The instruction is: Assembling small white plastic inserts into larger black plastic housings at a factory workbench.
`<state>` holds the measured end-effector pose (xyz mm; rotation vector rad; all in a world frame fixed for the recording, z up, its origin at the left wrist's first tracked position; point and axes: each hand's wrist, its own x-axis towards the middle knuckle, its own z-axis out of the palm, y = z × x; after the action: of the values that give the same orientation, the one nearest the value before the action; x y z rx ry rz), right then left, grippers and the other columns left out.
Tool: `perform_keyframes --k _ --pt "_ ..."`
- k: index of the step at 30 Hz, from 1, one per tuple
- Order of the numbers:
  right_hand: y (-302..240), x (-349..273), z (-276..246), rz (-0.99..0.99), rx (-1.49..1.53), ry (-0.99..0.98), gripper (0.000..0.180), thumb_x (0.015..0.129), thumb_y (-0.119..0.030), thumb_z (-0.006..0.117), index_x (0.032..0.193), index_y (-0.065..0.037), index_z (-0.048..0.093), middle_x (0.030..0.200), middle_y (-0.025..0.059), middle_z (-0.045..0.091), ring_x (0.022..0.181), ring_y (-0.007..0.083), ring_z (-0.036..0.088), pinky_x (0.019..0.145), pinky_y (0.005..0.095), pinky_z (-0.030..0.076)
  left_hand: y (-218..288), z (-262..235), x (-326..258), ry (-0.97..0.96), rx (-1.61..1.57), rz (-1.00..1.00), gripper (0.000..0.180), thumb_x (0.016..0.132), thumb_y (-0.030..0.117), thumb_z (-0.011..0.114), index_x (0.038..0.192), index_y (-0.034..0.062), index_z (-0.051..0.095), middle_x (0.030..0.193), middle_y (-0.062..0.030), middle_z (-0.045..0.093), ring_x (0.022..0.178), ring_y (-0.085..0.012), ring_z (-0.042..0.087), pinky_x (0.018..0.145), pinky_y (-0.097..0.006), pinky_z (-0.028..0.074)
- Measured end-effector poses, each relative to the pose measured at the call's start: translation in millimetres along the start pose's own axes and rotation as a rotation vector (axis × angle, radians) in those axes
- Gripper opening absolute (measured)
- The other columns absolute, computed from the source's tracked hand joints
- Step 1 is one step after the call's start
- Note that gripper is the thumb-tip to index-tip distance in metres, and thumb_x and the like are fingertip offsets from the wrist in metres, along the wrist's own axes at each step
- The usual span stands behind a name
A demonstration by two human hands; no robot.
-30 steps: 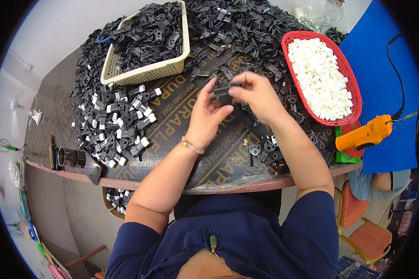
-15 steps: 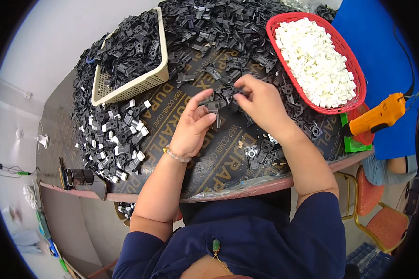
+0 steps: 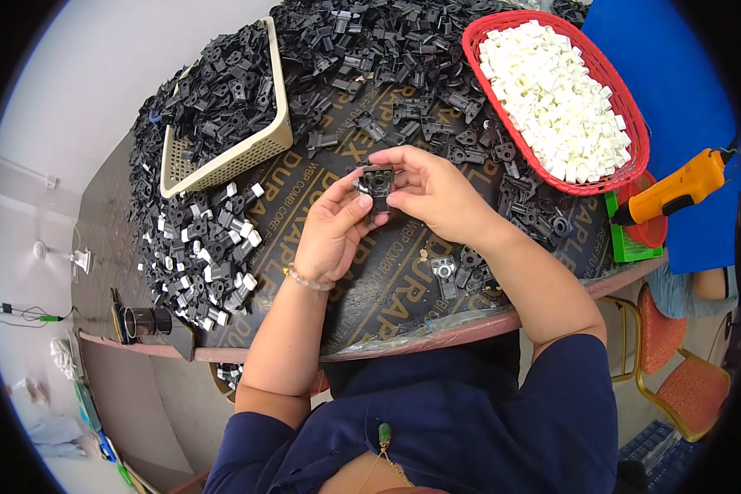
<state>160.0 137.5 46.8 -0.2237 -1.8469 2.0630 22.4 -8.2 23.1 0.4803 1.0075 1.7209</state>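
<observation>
Above the middle of the dark table, my two hands meet around a black plastic part (image 3: pixel 378 183). Fingers and thumb of my left hand (image 3: pixel 335 228) grip it from the left and below. My right hand (image 3: pixel 426 191) pinches its upper right side. Whether it is one part or two pressed together I cannot tell, since my fingers cover its edges. Loose black plastic parts (image 3: pixel 372 130) lie just beyond my hands. Closer to the front edge, under my right forearm, sits a small group of black parts with a grey metal-faced piece (image 3: pixel 445 275).
A cream basket (image 3: pixel 230 165) of black parts stands far left, before a heap of black parts with white caps (image 3: pixel 202 263). At the right are a red basket (image 3: pixel 514 132) of white pieces, an orange electric screwdriver (image 3: pixel 675 189) and a green tray (image 3: pixel 630 243).
My right hand has come left and down from the loose parts to my left hand. Both now hold the black part together, which has turned its face upward.
</observation>
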Motion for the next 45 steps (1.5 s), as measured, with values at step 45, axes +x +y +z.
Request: perform_keyframes --k 45 --pt "-31.7 -3.1 -22.4 -0.035 -0.473 0.055 0.020 0.092 -0.019 0.072 0.100 -0.001 0.069 0.090 0.0012 0.065 0.081 0.0074 0.058 0.074 0.0256 0.048 -3.9 1.1 -10.6 0.021 0.432 0.156 0.015 0.095 0.004 0.066 0.109 -0.0008 0.063 0.097 -0.0088 0.072 0.085 -0.0159 0.071 0.072 -0.025 0.054"
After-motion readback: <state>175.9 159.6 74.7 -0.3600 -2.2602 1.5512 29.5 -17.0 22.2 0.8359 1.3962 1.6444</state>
